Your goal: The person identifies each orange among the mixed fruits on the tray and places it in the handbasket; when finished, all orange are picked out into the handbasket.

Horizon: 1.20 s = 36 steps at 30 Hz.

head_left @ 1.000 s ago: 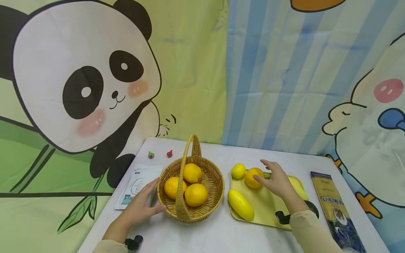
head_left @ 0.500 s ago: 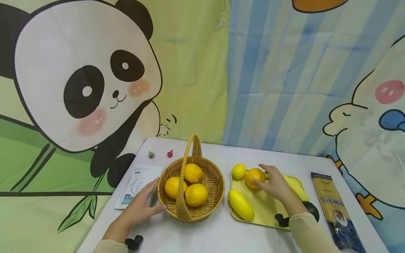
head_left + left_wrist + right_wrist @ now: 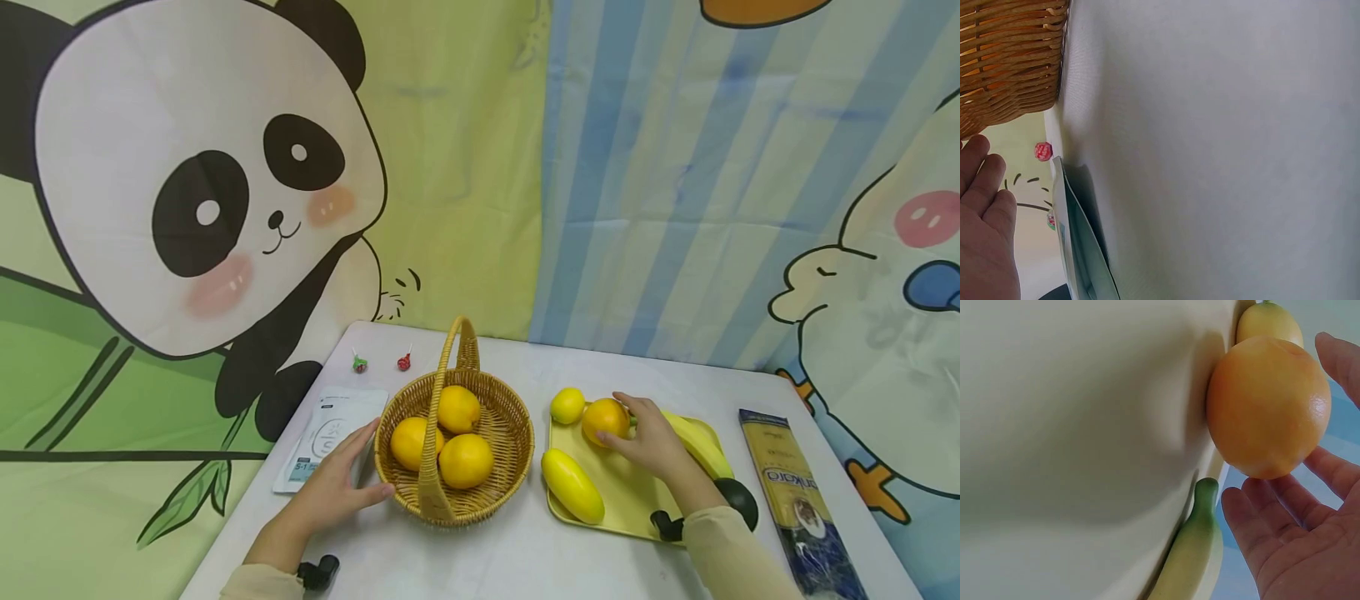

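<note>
In the head view a wicker basket [image 3: 513,483] with a tall handle holds three orange fruits [image 3: 467,461]. My left hand [image 3: 326,496] is at the basket's left side, fingers extended along its wall and thumb near its front. To the right, my right hand [image 3: 652,442] reaches over a yellow tray [image 3: 626,492], its fingers spread around an orange [image 3: 606,421]. In the right wrist view the thumb stands apart from the orange [image 3: 1269,406], while the fingers lie close beside and behind it; whether they touch is hard to tell.
A lemon [image 3: 567,406], a yellow oblong fruit [image 3: 573,486] and a banana [image 3: 701,446] are on or by the tray; a dark round thing [image 3: 738,502] sits at its right. A pasta-like packet [image 3: 798,500] lies far right, a white pouch [image 3: 330,433] left, lollipops [image 3: 404,362] behind.
My right hand has come lower and nearer to the orange, its fingers now around the fruit's right side. The left hand stays beside the basket.
</note>
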Motion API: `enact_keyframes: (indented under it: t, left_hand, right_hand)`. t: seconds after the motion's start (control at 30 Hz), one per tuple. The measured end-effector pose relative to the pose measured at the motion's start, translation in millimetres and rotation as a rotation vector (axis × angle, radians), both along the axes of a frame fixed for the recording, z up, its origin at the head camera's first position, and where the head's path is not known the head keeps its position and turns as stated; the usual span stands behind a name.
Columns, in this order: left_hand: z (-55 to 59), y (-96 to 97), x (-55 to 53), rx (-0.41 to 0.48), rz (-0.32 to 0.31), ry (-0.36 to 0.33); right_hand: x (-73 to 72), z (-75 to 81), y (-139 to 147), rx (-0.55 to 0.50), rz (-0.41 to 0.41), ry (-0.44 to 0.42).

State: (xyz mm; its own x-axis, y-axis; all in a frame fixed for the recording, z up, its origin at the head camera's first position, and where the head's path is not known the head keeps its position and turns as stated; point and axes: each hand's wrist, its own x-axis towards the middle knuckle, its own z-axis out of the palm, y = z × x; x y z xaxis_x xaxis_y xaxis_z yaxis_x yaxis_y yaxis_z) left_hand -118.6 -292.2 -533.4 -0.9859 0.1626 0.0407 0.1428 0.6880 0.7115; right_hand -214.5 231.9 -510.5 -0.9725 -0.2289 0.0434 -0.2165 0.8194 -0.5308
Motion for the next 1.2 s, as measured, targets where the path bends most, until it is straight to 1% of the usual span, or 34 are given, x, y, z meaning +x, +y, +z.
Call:
enact_keyframes:
  t: [0.2, 0.47, 0.83, 1.2]
  left_hand:
    - [-0.1, 0.4, 0.0, -0.003, 0.006, -0.006]
    - [0.3, 0.7, 0.3, 0.000, 0.009, -0.008]
    - [0.8, 0.6, 0.6, 0.000, 0.010, -0.020]
    - [0.3, 0.0, 0.7, 0.006, 0.006, 0.003]
  right_hand:
    - [-1.8, -6.3, 0, 0.013, 0.005, 0.011]
    - [-3.8, -12.6, -1, -0.016, -0.022, 0.006]
    - [-3.9, -14.7, -5, -0.029, -0.061, 0.000]
    - [-2.4, -14.9, -3, -0.040, -0.062, -0.016]
